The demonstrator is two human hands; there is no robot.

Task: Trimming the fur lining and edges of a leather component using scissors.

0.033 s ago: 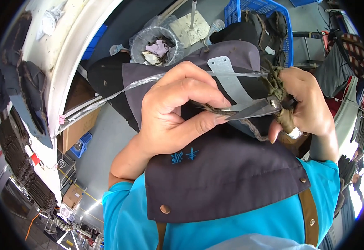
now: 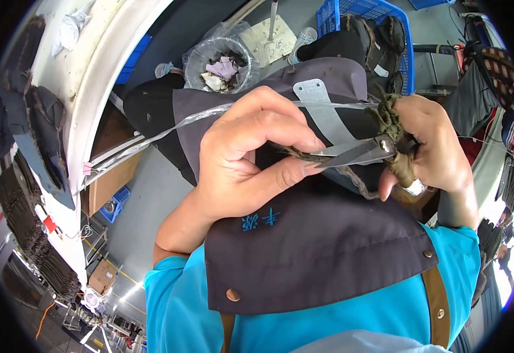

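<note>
My right hand (image 2: 436, 141) is closed round a pair of scissors (image 2: 357, 155), whose handles are wrapped in dark green cloth. The blades point left, toward the fingertips of my left hand (image 2: 248, 147). Thumb and fingers of that hand pinch a thin dark fabric edge (image 2: 297, 154) beside the blade tips. How much of the fabric my fingers cover is hidden. A twisted clear plastic strip (image 2: 204, 115) runs from the table side at left, behind my left hand, to the scissor handles. A dark apron (image 2: 315, 247) covers my chest and lap.
A bin lined with clear plastic (image 2: 251, 65) holds scraps beyond my lap. Behind my right hand stands a blue crate (image 2: 409, 53) with dark pieces in it. Along the left runs a white table edge (image 2: 101, 65); dark fabric pieces (image 2: 45, 117) lie on it.
The scissor blades have shifted very slightly near the pivot. Both hands stay in the same place.
</note>
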